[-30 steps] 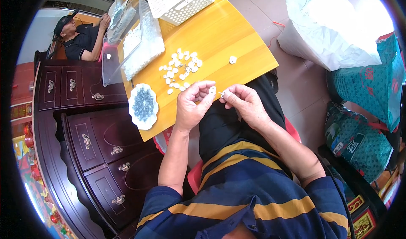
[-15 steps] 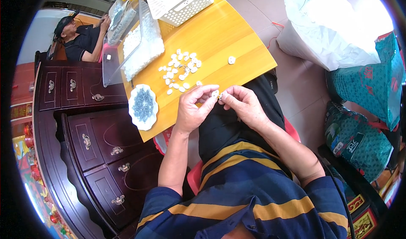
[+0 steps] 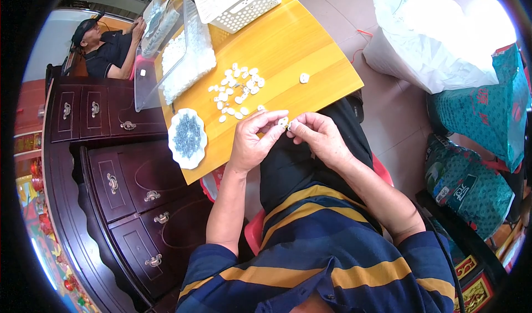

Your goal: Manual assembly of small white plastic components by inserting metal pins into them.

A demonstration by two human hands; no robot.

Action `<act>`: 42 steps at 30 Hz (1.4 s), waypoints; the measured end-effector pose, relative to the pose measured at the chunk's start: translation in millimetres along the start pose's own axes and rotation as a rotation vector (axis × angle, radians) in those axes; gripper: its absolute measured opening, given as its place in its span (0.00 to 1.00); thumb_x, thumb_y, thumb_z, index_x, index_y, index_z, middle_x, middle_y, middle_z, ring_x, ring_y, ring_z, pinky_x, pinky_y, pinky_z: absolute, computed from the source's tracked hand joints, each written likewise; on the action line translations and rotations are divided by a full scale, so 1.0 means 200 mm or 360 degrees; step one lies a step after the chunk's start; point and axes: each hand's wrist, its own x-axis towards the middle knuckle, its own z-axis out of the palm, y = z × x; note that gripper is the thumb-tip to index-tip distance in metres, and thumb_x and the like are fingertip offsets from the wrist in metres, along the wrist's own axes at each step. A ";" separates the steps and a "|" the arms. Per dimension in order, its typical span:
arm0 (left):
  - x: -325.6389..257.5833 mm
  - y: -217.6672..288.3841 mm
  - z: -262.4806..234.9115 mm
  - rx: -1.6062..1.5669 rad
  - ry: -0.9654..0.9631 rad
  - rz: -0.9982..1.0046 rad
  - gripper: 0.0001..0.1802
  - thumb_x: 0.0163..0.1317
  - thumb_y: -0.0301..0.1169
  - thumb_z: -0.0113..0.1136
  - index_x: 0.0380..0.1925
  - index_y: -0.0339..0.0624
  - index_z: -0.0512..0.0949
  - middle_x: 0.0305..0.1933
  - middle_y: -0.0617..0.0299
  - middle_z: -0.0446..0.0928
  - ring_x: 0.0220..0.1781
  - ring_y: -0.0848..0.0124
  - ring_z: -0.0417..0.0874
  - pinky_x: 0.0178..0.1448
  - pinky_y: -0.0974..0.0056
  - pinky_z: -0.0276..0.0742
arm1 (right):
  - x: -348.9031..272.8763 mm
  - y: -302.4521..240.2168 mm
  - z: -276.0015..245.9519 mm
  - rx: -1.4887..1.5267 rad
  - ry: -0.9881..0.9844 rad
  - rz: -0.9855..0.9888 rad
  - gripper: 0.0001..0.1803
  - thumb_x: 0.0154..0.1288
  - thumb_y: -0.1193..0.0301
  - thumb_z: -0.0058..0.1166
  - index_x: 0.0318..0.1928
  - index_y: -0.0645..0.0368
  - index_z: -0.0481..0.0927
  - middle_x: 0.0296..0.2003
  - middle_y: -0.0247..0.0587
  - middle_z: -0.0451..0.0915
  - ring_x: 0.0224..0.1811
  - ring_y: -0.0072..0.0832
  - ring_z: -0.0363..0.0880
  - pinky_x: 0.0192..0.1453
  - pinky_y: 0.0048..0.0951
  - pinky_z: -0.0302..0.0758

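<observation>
Just past the table's near edge, above my lap, both hands meet fingertip to fingertip. My left hand point(image 3: 250, 144) pinches a small white plastic piece point(image 3: 282, 121) between thumb and fingers. Close against it, my right hand point(image 3: 321, 140) is closed on a tiny white part point(image 3: 289, 126) whose kind I cannot make out. Beyond my left hand lies a loose group of small white oval pieces point(image 3: 238, 99), some with bits of metal among them. One more white piece point(image 3: 303, 78) lies apart to the right. A scalloped white dish point(image 3: 191, 164) holds many thin grey metal pins or nails point(image 3: 187, 135).
On the yellow wooden table point(image 3: 310, 41) stand a clear bin point(image 3: 145, 94) of white pieces and a perforated white basket point(image 3: 246, 14). Dark drawers point(image 3: 138, 180) flank it at left. A co-worker point(image 3: 105, 52) sits far left. Large white point(image 3: 410, 41) and teal bags point(image 3: 471, 119) stand right.
Hardly anything differs. My hands stay together with the small white parts, their fingers shifting only slightly; the whole view has drifted a few pixels.
</observation>
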 end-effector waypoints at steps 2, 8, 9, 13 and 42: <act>0.00 -0.01 0.00 -0.0013 -0.0002 -0.0009 0.14 0.65 0.20 0.65 0.51 0.33 0.84 0.42 0.62 0.82 0.42 0.76 0.82 0.49 0.71 0.79 | 0.00 0.00 0.00 0.0010 -0.0002 0.0011 0.11 0.77 0.65 0.58 0.45 0.61 0.82 0.37 0.32 0.84 0.36 0.16 0.78 0.45 0.19 0.76; 0.01 -0.04 0.01 -0.0083 0.0011 -0.0021 0.13 0.65 0.20 0.64 0.50 0.33 0.84 0.40 0.62 0.82 0.41 0.76 0.83 0.47 0.70 0.79 | 0.00 -0.01 0.00 0.0160 0.0030 0.0080 0.10 0.74 0.67 0.57 0.42 0.64 0.82 0.35 0.34 0.85 0.37 0.19 0.80 0.47 0.22 0.77; 0.01 -0.05 0.01 -0.0092 0.0031 0.0006 0.12 0.65 0.20 0.64 0.49 0.34 0.85 0.39 0.61 0.83 0.40 0.75 0.84 0.46 0.70 0.81 | 0.00 -0.01 0.01 0.0159 0.0034 0.0082 0.10 0.74 0.67 0.57 0.42 0.64 0.82 0.35 0.34 0.84 0.37 0.19 0.80 0.47 0.22 0.77; 0.01 -0.04 0.01 -0.0090 0.0030 0.0007 0.12 0.65 0.20 0.64 0.49 0.34 0.85 0.39 0.61 0.83 0.40 0.75 0.84 0.45 0.70 0.81 | 0.01 0.00 0.00 0.0142 0.0043 0.0076 0.10 0.74 0.67 0.57 0.41 0.64 0.82 0.35 0.34 0.84 0.37 0.19 0.80 0.47 0.22 0.77; 0.04 0.02 0.02 0.0132 -0.0072 0.0087 0.11 0.65 0.21 0.65 0.47 0.33 0.85 0.37 0.61 0.80 0.35 0.74 0.83 0.41 0.70 0.79 | 0.01 0.00 -0.01 0.0186 -0.0064 0.0107 0.13 0.77 0.67 0.55 0.48 0.65 0.84 0.40 0.34 0.85 0.40 0.18 0.81 0.49 0.22 0.78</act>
